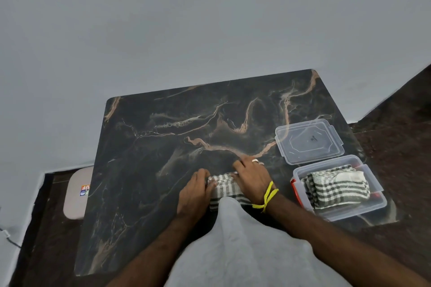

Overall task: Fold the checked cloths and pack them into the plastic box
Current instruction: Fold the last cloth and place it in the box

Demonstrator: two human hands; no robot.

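Observation:
A folded green-and-white checked cloth (223, 187) lies on the dark marbled table (163, 147) near its front edge. My left hand (194, 191) grips the cloth's left end, fingers curled over it. My right hand (250, 178) presses flat on its right end, a ring on one finger and a yellow thread at the wrist. To the right stands the clear plastic box (373, 196) with red clips, holding folded checked cloths (338, 187). A pale shirt front hides the near part of the cloth on the table.
The box's clear lid (309, 141) lies on the table just behind the box. A beige stool (75, 193) with a sticker stands left of the table. A grey wall runs behind, and dark floor shows on both sides.

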